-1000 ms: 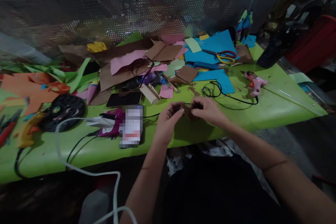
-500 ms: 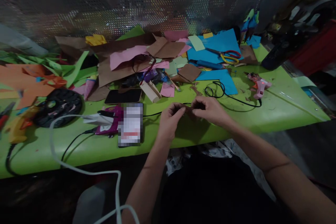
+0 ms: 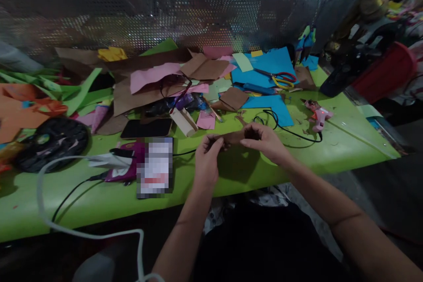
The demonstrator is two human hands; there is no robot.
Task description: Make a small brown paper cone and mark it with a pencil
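Observation:
A small brown strip [image 3: 234,138], looking like paper or felt, stretches between my two hands above the front of the green table. My left hand [image 3: 209,153] pinches its left end between thumb and fingers. At the other end, my right hand [image 3: 262,139] grips it the same way. Behind the hands runs a black cable [image 3: 291,128] that leads to a pink glue gun [image 3: 320,116] on the right. Left of my left hand lies a phone [image 3: 155,167] with a lit screen, beside a purple tissue pack [image 3: 127,167].
Coloured sheets, such as a pink one [image 3: 153,77] and a blue one [image 3: 264,68], cover the table's back. Scissors [image 3: 280,78] lie on the blue sheet. A dark phone [image 3: 147,128], a black round tray [image 3: 54,143] and a white cable [image 3: 89,234] are at left.
My hands have moved slightly apart, and more of the brown strip shows between them. The whole view has shifted a little, with the table's left items sliding toward the left edge.

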